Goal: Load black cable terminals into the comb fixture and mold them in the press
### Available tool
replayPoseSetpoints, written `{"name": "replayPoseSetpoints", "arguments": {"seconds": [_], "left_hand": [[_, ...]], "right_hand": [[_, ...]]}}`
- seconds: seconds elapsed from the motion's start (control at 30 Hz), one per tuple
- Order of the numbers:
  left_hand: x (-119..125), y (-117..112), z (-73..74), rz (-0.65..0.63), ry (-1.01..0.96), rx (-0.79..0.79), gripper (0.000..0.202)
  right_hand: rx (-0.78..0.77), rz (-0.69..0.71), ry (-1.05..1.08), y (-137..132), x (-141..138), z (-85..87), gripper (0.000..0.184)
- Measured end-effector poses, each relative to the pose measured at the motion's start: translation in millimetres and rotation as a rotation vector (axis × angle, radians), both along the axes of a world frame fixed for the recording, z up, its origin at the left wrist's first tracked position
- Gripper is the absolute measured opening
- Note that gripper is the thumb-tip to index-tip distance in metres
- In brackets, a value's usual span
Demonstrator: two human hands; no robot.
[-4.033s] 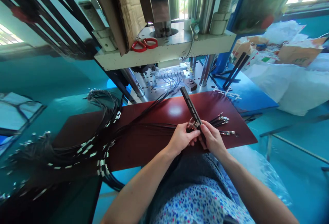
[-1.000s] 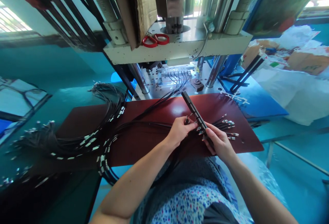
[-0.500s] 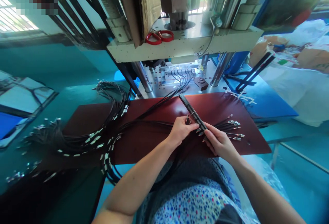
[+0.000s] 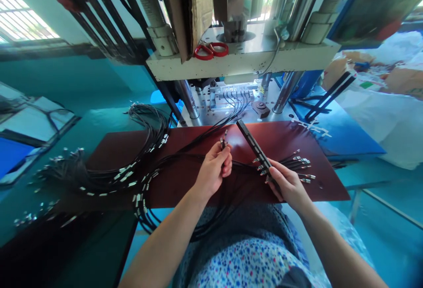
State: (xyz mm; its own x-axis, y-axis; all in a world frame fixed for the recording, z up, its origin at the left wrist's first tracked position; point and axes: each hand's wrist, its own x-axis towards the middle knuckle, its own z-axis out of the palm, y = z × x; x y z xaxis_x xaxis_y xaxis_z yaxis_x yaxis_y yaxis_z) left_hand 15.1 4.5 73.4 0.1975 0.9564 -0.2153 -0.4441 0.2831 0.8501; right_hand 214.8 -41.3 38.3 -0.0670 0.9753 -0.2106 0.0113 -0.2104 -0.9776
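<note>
Left hand [image 4: 214, 167]: my fingers pinched together on cable ends [image 4: 224, 142], above the brown board [image 4: 287, 137].
Right hand [image 4: 288, 184]: my fingers clamped round the near end of the black bar [image 4: 254, 147].
Black bar: slanting over the board.
Press [image 4: 241, 68]: behind the board.

Red-handled scissors [image 4: 212, 51] at front edge of pale, chipped machine crossbeam [image 4: 292, 61], just beside upright cardboard [image 4: 201, 8]. Barred window [image 4: 24, 17] bright at upper left. Blue table [image 4: 360, 136] at right; white sacking [image 4: 366, 114] beyond, brown carton [image 4: 405, 81] near it. Metal frame [image 4: 355, 204] stands on teal floor [image 4: 386, 244], lower right.
</note>
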Motion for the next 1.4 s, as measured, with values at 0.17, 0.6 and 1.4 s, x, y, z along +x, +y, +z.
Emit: {"name": "replayPoseSetpoints", "arguments": {"seconds": [0.17,0.6,1.4], "left_hand": [[1.7,8.2,-10.8,-0.077,-0.117,-0.152,0.023],[33.2,9.8,-7.7,-0.04,0.352,-0.039,0.019],[-6.9,27.7,-3.0,-0.176,0.227,0.036,0.028]], "right_hand": [[-0.009,0.028,-0.018,-0.3,0.7,-3.1,0.056],[-0.024,0.078,-0.012,0.2,3.9,-4.7,0.054],[-0.044,0.006,-0.003,-0.6,2.1,-1.2,0.06]]}}
